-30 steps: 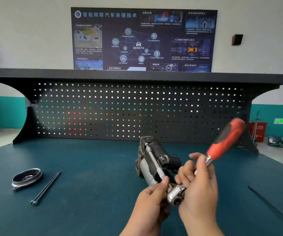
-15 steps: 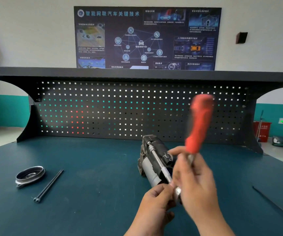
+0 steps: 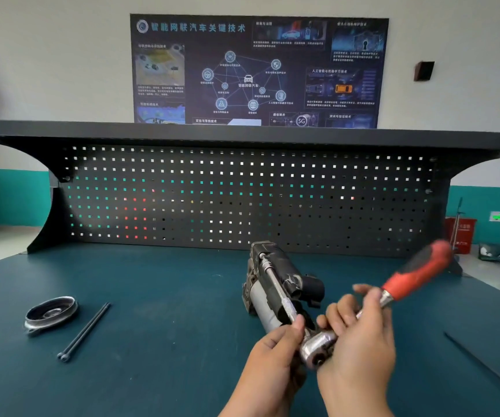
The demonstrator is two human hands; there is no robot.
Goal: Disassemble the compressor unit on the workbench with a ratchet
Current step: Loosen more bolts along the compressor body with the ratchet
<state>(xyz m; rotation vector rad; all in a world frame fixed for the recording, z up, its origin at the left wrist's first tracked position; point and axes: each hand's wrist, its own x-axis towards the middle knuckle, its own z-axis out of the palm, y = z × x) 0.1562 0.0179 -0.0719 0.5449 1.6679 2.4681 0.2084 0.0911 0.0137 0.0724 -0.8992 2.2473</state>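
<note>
The compressor unit [image 3: 275, 284], dark and greasy with a grey cylinder, lies on the green workbench [image 3: 158, 296] at centre. A long chrome extension bar [image 3: 275, 285] runs from a fastener at the unit's far end back to the ratchet head [image 3: 316, 349]. My left hand [image 3: 272, 365] pinches the near end of the extension with thumb and fingers. My right hand [image 3: 360, 347] grips the ratchet's shaft just below the red handle [image 3: 417, 272], which points up and to the right, blurred.
A round metal cover [image 3: 50, 313] and two long black bolts [image 3: 84, 331] lie at the left of the bench. A thin dark rod [image 3: 483, 364] lies at the right. The black pegboard [image 3: 242, 197] stands behind the unit, under a shelf.
The red handle swung from the right up to vertical half a second ago and is now back down to the right. My left hand has kept its hold on the extension.
</note>
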